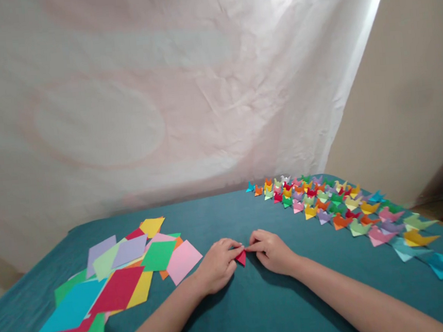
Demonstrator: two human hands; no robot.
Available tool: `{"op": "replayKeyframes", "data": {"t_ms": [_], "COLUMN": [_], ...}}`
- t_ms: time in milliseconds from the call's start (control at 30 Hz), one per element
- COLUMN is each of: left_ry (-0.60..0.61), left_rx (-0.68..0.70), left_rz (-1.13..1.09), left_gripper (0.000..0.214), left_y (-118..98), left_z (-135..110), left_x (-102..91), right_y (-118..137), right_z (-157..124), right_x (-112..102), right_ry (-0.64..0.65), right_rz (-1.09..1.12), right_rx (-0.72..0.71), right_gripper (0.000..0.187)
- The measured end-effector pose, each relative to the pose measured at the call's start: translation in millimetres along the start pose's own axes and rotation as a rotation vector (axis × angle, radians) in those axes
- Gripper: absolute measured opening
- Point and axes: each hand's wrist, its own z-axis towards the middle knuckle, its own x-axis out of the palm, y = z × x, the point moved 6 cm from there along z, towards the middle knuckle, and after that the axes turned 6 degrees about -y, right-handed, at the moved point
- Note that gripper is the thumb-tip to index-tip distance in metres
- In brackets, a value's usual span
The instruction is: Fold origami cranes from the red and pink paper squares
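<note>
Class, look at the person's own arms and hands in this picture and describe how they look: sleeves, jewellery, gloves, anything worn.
The left forearm and right forearm are bare to the picture's bottom edge, with no sleeve in view. The left hand and the right hand wear no gloves; no watch, bracelet or ring shows. The fingers are bare too.

The left grip (216,264) and the right grip (271,252) are placed side by side on the bench (234,309), and a folded piece (241,258) is pinched between them. To the left of the left grip, loose sheets (125,267) are spread, partly overlapping. To the right of the right grip and farther back, folded figures (345,207) are set in rows. Behind both grips, past the bench edge, a hanging cloth (162,114) is seen.
</note>
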Motion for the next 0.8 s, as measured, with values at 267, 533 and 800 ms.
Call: {"op": "replayKeyframes", "data": {"t_ms": [267,533,800], "left_ry": [0.017,-0.030,-0.121], "left_rx": [-0.016,0.020,-0.043], "left_rz": [-0.070,0.026,0.124], "left_gripper": [0.047,0.051,0.040], "left_y": [7.4,-0.8,-5.3], "left_z": [-2.1,-23.2,-42.9], "left_x": [-1.6,-5.1,-3.3], "right_y": [11.9,37.5,37.7], "right_z": [-0.2,5.6,8.3], "right_x": [6.0,6.5,2.7], "right_ry": [0.100,0.204,0.189], "right_rz": [-0.281,-0.400,-0.358], "right_rx": [-0.069,-0.088,0.056], "right_gripper": [0.030,0.022,0.017]}}
